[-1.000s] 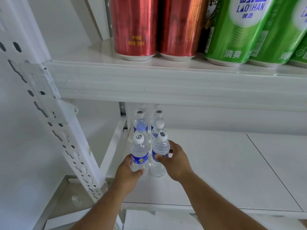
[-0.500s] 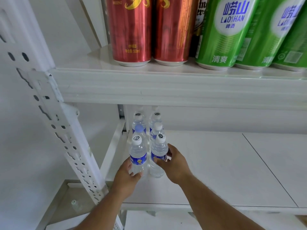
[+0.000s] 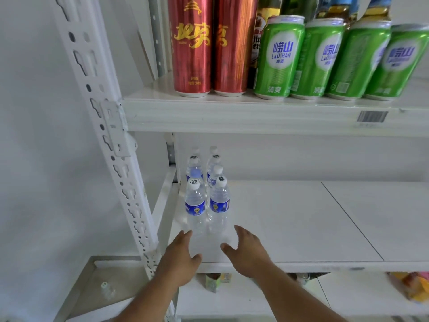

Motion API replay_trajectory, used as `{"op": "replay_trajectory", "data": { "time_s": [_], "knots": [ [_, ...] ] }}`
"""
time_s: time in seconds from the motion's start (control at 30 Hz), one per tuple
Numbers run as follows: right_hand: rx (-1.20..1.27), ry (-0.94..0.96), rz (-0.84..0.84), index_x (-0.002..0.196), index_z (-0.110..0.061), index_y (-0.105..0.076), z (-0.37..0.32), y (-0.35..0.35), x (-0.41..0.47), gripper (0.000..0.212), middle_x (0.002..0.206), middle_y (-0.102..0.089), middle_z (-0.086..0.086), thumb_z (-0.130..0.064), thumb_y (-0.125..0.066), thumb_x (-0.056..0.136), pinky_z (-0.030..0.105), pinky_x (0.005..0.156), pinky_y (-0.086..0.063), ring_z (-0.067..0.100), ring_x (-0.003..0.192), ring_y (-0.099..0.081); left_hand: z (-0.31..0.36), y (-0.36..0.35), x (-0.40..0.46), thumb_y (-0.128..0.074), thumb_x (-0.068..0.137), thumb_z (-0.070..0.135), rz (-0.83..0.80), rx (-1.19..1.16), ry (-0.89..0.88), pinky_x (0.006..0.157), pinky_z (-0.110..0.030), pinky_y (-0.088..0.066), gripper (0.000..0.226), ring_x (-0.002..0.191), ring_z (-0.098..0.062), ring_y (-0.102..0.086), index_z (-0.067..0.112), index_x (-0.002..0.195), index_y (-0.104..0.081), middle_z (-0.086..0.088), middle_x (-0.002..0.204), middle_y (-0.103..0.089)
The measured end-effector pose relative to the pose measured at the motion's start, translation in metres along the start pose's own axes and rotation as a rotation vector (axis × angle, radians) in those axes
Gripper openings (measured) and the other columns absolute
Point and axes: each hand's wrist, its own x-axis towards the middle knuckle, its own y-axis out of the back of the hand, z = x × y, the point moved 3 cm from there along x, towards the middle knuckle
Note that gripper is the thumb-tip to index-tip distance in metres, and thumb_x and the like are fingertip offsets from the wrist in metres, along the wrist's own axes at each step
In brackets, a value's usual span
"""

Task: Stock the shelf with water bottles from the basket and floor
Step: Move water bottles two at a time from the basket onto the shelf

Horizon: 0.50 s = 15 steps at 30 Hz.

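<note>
Two rows of clear water bottles with white caps and blue labels stand upright at the left end of the white middle shelf [image 3: 290, 228]. The front left bottle [image 3: 195, 208] and the front right bottle [image 3: 219, 205] stand side by side, with several more lined up behind them. My left hand [image 3: 180, 256] is open just in front of the left bottle, apart from it. My right hand [image 3: 246, 248] is open a little in front and to the right of the right bottle, holding nothing.
The upper shelf [image 3: 232, 112] carries tall red cans [image 3: 192, 47] and several green cans [image 3: 278, 59]. A white perforated upright post [image 3: 111, 145] stands at the left. Small packages lie on the shelf below [image 3: 213, 282]. A lone bottle [image 3: 108, 290] sits low left.
Both hands have let go of the two front bottles and drawn back toward me with fingers spread. The bottles now stand free on the shelf. The view has tilted upward.
</note>
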Motion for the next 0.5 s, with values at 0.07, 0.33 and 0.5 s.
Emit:
{"op": "replay_trajectory", "data": {
  "time_s": [0.07, 0.33, 0.5],
  "knots": [
    [-0.156, 0.063, -0.049, 0.159, -0.017, -0.015, 0.007, -0.002, -0.016, 0.082, 0.166, -0.018, 0.001, -0.058, -0.046, 0.095, 0.034, 0.120, -0.017, 0.021, 0.152, -0.014, 0.003, -0.001, -0.017, -0.056, 0.091, 0.047, -0.008, 0.095, -0.010, 0.117, -0.037, -0.030, 0.078, 0.149, -0.018, -0.022, 0.031, 0.156, -0.017, 0.005, 0.165, -0.012],
    [-0.387, 0.232, -0.133, 0.159, -0.013, -0.014, 0.053, -0.012, -0.085, 0.082, 0.166, -0.013, 0.008, -0.060, -0.038, 0.096, 0.034, 0.121, -0.010, 0.022, 0.153, -0.009, 0.025, -0.031, -0.096, -0.054, 0.090, 0.045, -0.038, 0.264, 0.005, 0.115, -0.038, -0.033, 0.072, 0.147, -0.021, -0.028, 0.029, 0.154, -0.026, 0.004, 0.164, -0.019],
    [-0.316, 0.200, -0.175, 0.155, -0.013, -0.025, 0.104, -0.029, -0.133, 0.083, 0.160, -0.031, 0.010, -0.062, -0.047, 0.092, 0.041, 0.119, -0.023, 0.026, 0.147, -0.027, 0.034, -0.075, -0.149, -0.059, 0.088, 0.045, -0.112, 0.313, 0.040, 0.111, -0.035, -0.038, 0.072, 0.139, -0.024, -0.041, 0.024, 0.151, -0.031, 0.000, 0.158, -0.034]
  ]
}}
